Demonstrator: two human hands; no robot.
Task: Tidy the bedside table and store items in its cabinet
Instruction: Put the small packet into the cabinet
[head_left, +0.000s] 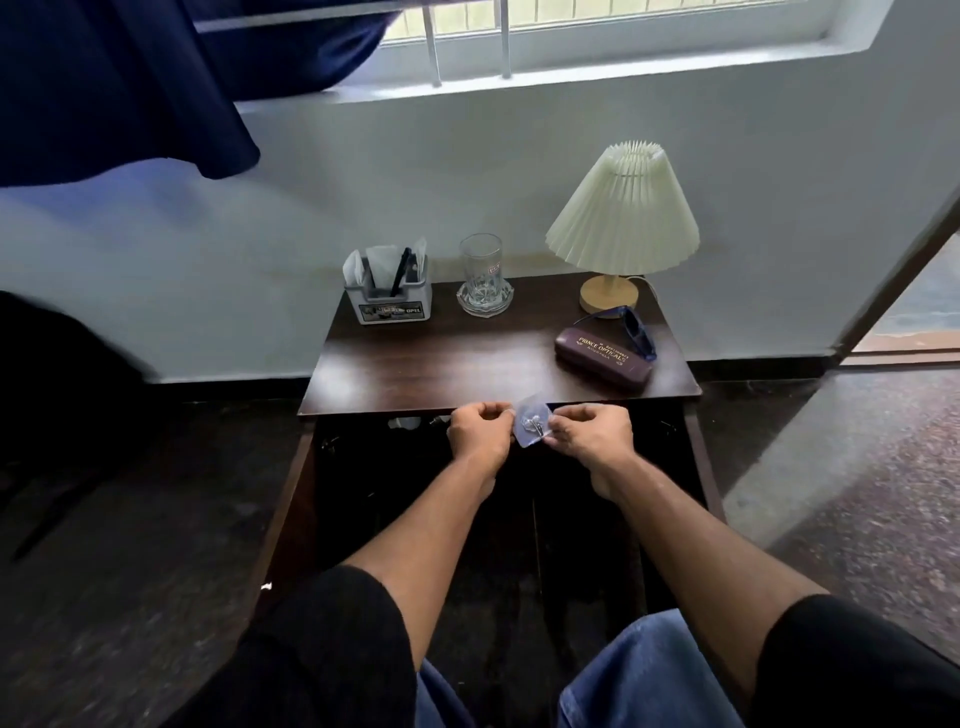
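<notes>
Hook, pinched at either edge by your left grip and right grip just before the worktop front edge, is best lowered level into the cabinet below.

Daylight pours through the window, blown out nearly white, while the room is dim and bluish. The desk shows a pale sheen on its dark top; the cabinet beneath sinks into black. The left hand, right hand and the clear packet they pinch look sharp. The floor and curtain smear toward the edges, where straight lines bow.
</notes>
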